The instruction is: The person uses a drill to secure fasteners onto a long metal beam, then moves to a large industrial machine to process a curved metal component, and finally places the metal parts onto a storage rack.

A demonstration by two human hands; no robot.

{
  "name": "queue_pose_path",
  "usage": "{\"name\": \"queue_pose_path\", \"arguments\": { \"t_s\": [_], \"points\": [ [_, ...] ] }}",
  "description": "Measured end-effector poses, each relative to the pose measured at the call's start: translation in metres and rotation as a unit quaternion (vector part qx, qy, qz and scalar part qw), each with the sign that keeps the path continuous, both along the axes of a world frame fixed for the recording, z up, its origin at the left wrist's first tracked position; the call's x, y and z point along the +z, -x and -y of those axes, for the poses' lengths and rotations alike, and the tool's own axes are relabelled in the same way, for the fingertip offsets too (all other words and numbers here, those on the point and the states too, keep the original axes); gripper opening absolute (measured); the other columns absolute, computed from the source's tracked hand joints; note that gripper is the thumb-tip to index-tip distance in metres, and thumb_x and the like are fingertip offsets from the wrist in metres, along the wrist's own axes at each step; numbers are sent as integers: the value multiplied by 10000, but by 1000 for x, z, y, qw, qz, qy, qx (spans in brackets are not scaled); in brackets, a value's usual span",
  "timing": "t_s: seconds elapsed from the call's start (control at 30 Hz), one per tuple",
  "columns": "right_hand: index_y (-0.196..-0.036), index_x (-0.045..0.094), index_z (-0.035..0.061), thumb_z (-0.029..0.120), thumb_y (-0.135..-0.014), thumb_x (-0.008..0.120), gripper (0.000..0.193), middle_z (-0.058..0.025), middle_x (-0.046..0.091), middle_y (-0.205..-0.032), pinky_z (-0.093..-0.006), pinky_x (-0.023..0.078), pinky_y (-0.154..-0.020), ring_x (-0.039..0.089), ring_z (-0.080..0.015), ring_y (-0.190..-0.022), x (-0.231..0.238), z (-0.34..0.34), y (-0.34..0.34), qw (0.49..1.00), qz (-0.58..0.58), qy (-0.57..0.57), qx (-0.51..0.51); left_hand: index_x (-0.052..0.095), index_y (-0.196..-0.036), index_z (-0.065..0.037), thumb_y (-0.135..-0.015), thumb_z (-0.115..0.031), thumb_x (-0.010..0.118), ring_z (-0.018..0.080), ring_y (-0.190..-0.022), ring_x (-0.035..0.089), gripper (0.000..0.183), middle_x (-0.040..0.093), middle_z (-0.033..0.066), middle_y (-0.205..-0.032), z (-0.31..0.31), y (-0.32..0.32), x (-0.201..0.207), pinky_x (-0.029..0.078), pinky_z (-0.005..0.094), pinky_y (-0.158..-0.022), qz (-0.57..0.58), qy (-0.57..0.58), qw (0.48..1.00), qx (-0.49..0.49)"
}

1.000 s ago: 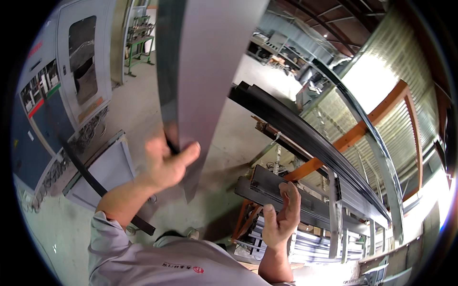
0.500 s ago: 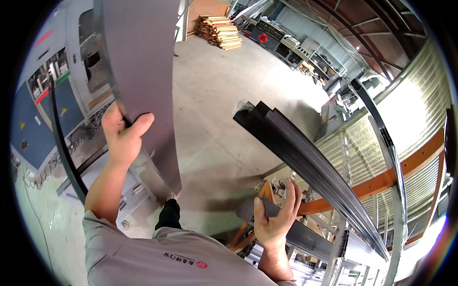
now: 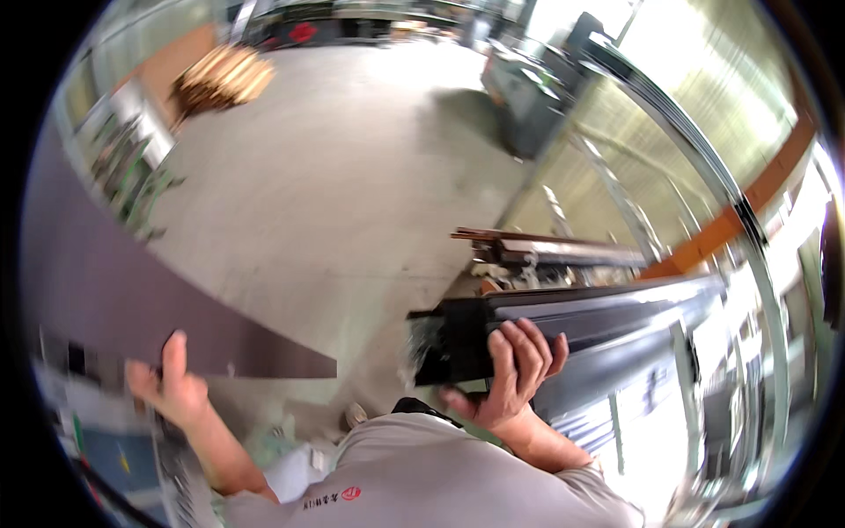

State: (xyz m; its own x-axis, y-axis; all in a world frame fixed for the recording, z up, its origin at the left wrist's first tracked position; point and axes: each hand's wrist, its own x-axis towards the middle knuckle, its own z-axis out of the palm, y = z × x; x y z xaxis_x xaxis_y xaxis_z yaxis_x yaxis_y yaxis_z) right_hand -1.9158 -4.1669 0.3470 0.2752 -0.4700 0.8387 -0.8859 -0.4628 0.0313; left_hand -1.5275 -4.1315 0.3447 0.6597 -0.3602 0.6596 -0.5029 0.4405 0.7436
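A long, flat grey-brown panel (image 3: 167, 299) stretches across the left side, its lower corner tapering toward the middle. My left hand (image 3: 176, 392) grips its near edge, thumb on the face and the other fingers partly hidden behind. To the right, a bundle of black metal profiles (image 3: 453, 339) points its end at me, with crumpled clear wrap at the tip. My right hand (image 3: 519, 374) is closed around the bundle near that end, fingers over the side and thumb below. Motion blurs the picture somewhat.
An upright metal rack (image 3: 691, 361) and an orange beam (image 3: 704, 246) stand on the right. Brown profiles (image 3: 563, 251) lie beyond the black bundle. Farther off are a grey machine (image 3: 528, 97) and a stack of wooden strips (image 3: 224, 77). Concrete floor (image 3: 352, 176) spreads ahead.
My view has turned to the right. The panel now slants lower across the left, still in my left hand. My right hand, open before, has closed on the black profiles.
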Motion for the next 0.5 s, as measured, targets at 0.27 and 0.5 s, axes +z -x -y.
{"name": "queue_pose_path", "arguments": {
  "t_s": [0.27, 0.5],
  "points": [
    [-1062, 672, 44, 650, -919, 517, 642, -151, 676, -1109, -609, 242, -1121, 643, -340, -1048, -21, 23, -20, 992, 78, 100, 15, 658, -1065, 110, -874, -7, 654, 202, -889, 615, 224, 665, 132, -1043, 147, -51, -7, 537, 327, -768, -89, 32, 988, -125],
    [-1230, 582, -37, 671, -950, 433, 775, -261, 619, -1255, -614, 238, -1160, 559, -452, -1229, -19, 0, -58, 989, 107, 40, -92, 656, -1033, 118, -831, -23, 688, 208, -867, 611, 248, 661, 146, -1031, 265, -64, -6, 539, 337, -767, -96, 2, 947, -306]
  ]
}}
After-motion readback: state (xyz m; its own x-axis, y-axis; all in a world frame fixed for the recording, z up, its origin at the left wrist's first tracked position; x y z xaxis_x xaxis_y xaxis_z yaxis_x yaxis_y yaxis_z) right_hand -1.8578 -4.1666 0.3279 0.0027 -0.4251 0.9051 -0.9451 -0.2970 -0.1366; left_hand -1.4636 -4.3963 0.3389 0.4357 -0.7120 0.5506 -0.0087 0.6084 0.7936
